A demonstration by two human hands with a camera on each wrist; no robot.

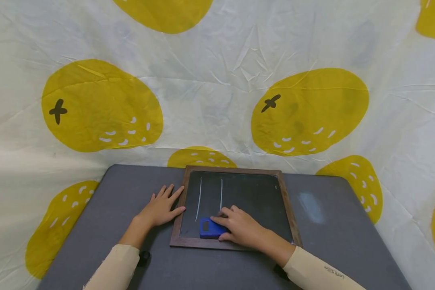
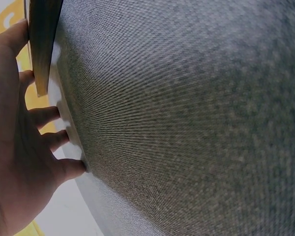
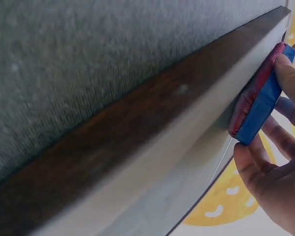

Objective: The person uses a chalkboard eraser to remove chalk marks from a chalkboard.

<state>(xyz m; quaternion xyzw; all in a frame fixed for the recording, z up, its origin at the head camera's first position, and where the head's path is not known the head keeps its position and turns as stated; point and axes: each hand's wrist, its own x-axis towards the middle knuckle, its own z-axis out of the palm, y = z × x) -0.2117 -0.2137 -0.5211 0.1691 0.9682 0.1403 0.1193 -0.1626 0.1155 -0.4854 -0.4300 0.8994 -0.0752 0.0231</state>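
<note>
A small chalkboard [image 1: 253, 195] in a brown wooden frame [image 1: 288, 201] lies on the grey table. Two white chalk lines [image 1: 221, 193] run up its left half. My right hand [image 1: 241, 226] grips a blue chalkboard eraser [image 1: 207, 228] at the board's lower left, just above the bottom frame. In the right wrist view, the eraser's red felt side [image 3: 253, 96] faces the board, with thumb and fingers holding its blue back. My left hand [image 1: 162, 209] is spread, its thumb and index finger touching the frame's left edge and the other fingers resting on the table.
A pale chalky smudge [image 1: 311, 207] marks the grey table [image 1: 333, 241] right of the board. Behind the table hangs a white cloth [image 1: 203, 100] printed with yellow fruit shapes. Dark bands [image 1: 143, 257] sit at both wrists.
</note>
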